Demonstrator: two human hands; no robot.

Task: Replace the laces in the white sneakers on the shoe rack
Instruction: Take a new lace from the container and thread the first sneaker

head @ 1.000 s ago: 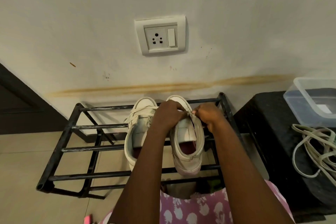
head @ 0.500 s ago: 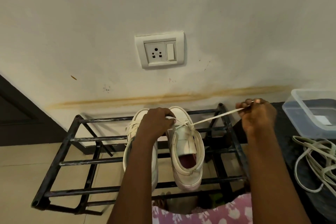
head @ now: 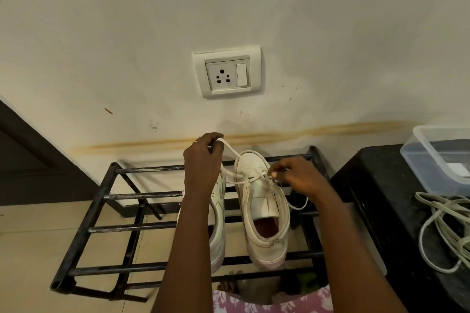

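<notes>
- The right sneaker [head: 262, 201] stands toe to the wall on the top bars of the black shoe rack [head: 101, 197]. The left sneaker [head: 217, 223] sits just beside it, half hidden under my forearm.
- My left hand [head: 202, 160] lifts a run of the white lace [head: 230, 150] above the toe, fingers curled round it. I judge this keeps the strand taut so it slides through the eyelets instead of bunching.
- My right hand [head: 297, 175] sits at the eyelets on the shoe's outer side, thumb and forefinger pinched on the lace there and the other fingers tucked in. Whether the lace is going in or coming out of the eyelet cannot be told.
- A loose lace end [head: 300, 204] loops off that side, over the rack bars.
- Leaving the pair on the rack probably frees both hands for the lace.
- No brand or lettering can be read on either sneaker.
- On the black desk [head: 381, 185] to the right, a clear plastic box [head: 437, 157] has a white label too small to read. Pale cords [head: 445, 223] lie heaped near it, and I cannot tell whether they are laces or cable.
- The wall socket [head: 227, 71] above shows no legible marking.
</notes>
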